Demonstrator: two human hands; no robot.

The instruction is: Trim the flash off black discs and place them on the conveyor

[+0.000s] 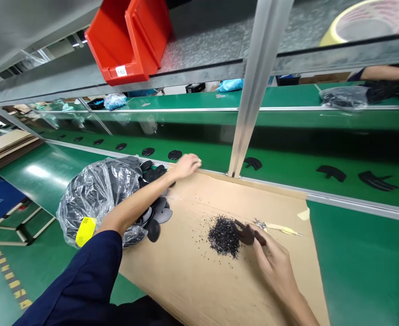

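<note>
Factory assembly line: green conveyor belt (206, 160) carrying black parts (175, 155), metal-framed shelving (202, 56) overhead.

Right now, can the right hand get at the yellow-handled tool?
Probably yes: the yellow-handled tool lies on the brown paper close by the right hand, with nothing seen covering it. But those fingers hold a dark piece, which may need putting down first.

The picture's edges cut off the red bin (152, 34) and tape roll (331, 35). The right hand (277, 260) partly hid the blurred dark piece (245, 233), and print on 1 white label (121, 71) was too small to read.
</note>
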